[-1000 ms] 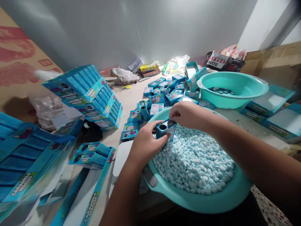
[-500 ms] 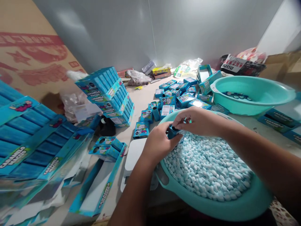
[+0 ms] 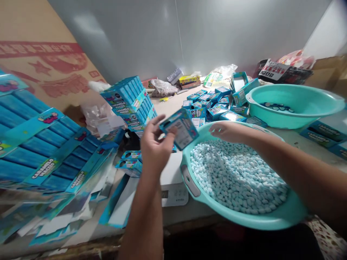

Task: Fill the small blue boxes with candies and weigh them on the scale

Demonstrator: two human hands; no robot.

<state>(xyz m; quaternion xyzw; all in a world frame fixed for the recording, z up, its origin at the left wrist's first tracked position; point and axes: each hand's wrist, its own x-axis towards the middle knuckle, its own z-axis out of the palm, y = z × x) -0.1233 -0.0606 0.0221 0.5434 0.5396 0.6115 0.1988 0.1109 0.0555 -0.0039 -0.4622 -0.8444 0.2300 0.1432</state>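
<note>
My left hand (image 3: 158, 142) grips a small blue candy box (image 3: 184, 130), its thumb on the white printed panel. The box is held tilted above a white kitchen scale (image 3: 173, 173), just left of a turquoise basin (image 3: 208, 204). Pale blue and white candies (image 3: 241, 177) fill much of that basin. Over the basin's far side hangs my right hand (image 3: 226, 131), with its fingers loosely apart and nothing visible in them. Several more blue candy boxes (image 3: 217, 110) lie in a heap behind the basin.
Stacked display trays of blue boxes (image 3: 127, 97) stand at left, with a larger stack (image 3: 48, 144) nearer. A part-filled display tray (image 3: 121, 206) lies beside the scale. A second turquoise basin (image 3: 295, 97) holds round dark pieces (image 3: 278, 106). A large carton (image 3: 54, 68) leans at left.
My left hand has carried the candy box left and up, away from the basin. My right hand has let go of the box and stays above the candies. The view has shifted slightly.
</note>
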